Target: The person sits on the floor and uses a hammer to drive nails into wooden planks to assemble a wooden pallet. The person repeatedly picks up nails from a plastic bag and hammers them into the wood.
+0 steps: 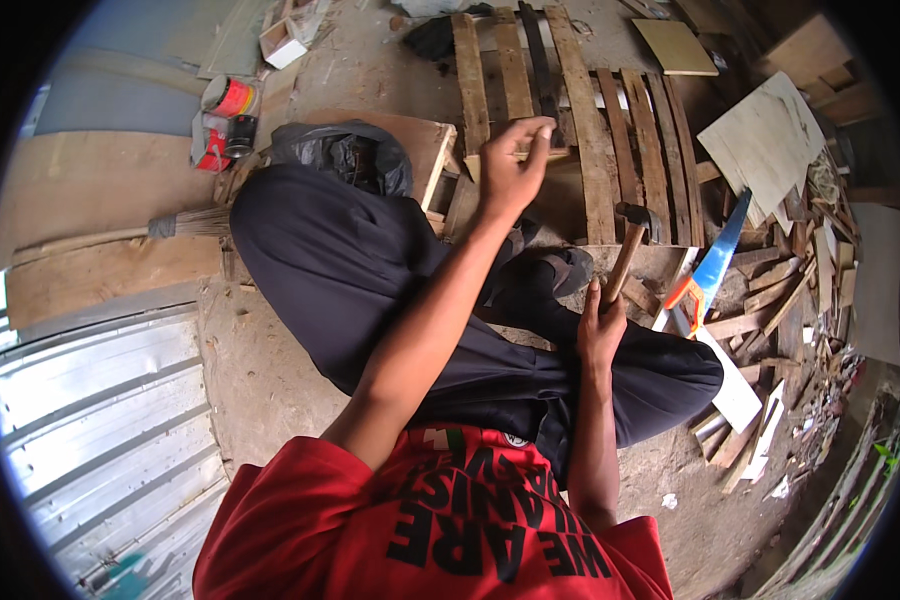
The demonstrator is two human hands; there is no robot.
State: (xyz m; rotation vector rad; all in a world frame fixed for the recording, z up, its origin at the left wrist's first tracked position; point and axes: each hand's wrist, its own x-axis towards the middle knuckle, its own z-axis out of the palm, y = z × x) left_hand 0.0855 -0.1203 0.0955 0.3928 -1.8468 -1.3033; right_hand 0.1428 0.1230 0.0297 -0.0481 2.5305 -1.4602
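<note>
In my right hand (601, 330) is a hammer (624, 262), gripped around its wooden handle. Its dark head points away from me, over the near end of a wooden slatted frame (592, 150). My left hand (513, 168) reaches farther forward, above the near end of the frame's left slats (511, 62). Its fingers are curled in and the thumb is pressed near them; whatever they pinch is too small or hidden to make out. A dark strip (539, 55) lies among those slats, beyond the left hand. My crossed legs are below both arms.
A handsaw (718, 255) with blue blade and orange handle rests at right by a plywood sheet (767, 140) and scrap wood (770, 295). At left are a black plastic bag (355, 150), cans (230, 97), a brush broom (185, 224) and corrugated metal (110, 410).
</note>
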